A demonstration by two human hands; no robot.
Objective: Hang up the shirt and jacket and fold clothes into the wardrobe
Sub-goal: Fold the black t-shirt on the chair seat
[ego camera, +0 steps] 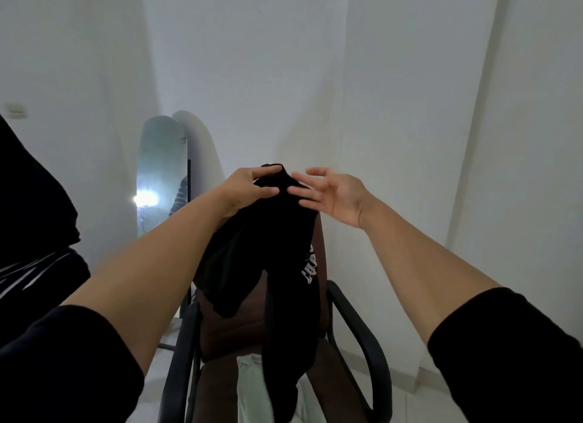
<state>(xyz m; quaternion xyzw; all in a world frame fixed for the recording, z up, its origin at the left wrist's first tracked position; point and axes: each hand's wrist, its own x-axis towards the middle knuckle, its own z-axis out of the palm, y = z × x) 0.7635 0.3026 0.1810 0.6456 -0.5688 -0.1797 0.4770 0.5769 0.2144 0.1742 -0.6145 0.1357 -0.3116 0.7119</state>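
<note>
- Black sleeves (72, 359) sit closest to the camera, pushed up both forearms, so nothing of the person's own gets in the way.
- Left hand (249, 186) is pinching the top of a black garment (252, 249), fingers closed on the fabric. Can't tell if it's the shirt or the jacket, only that it has white print on one side.
- Right hand (334, 195) is open, fingers spread, fingertips just touching the same top edge but not gripping.
- That garment hangs over the top edge of a brown chair's (227, 331) backrest, its lower end trailing to the seat, where something pale (249, 388) lies.
- My guess at the step: lifting it off the chair to hang it.
- Tip: close the right hand on the other shoulder, lift straight up so the tail clears the backrest and black armrests (362, 328), then shake it flat.
- More dark clothes (34, 233) hang at the left edge; a mirror (161, 170) leans in the corner.
</note>
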